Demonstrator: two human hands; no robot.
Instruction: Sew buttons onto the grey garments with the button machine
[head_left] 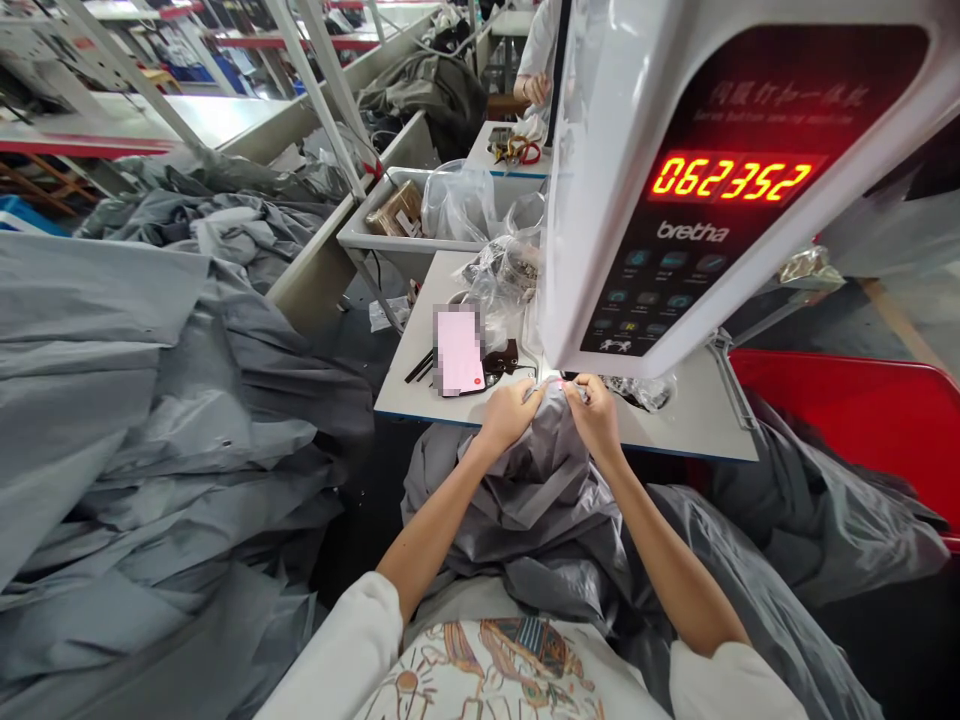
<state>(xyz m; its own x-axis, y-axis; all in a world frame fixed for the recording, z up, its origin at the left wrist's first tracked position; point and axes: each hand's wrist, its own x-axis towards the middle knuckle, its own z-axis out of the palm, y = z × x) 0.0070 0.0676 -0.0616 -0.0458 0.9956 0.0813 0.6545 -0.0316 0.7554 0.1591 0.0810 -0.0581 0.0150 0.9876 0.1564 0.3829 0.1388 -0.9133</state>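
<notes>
Grey fabric (551, 450) hangs in folds over the table's front edge and across my lap. My left hand (510, 412) pinches its upper edge from the left. From the right, my right hand (594, 408) grips the same edge, fingers pressed together. Both hands are close together at the front of the button sewing machine (600, 250), whose lit panel reads 062352. A small red light falls on the cloth between my fingers. The machine's head hides the working point beyond my fingertips.
A phone (460, 350) lies left of my hands on the white table (409, 400). Clear plastic bags (502, 275) sit behind it. Grey cloth piles (150, 450) fill the left side; a red bin (862, 430) stands at right. A co-worker's hand (535, 88) shows at the back.
</notes>
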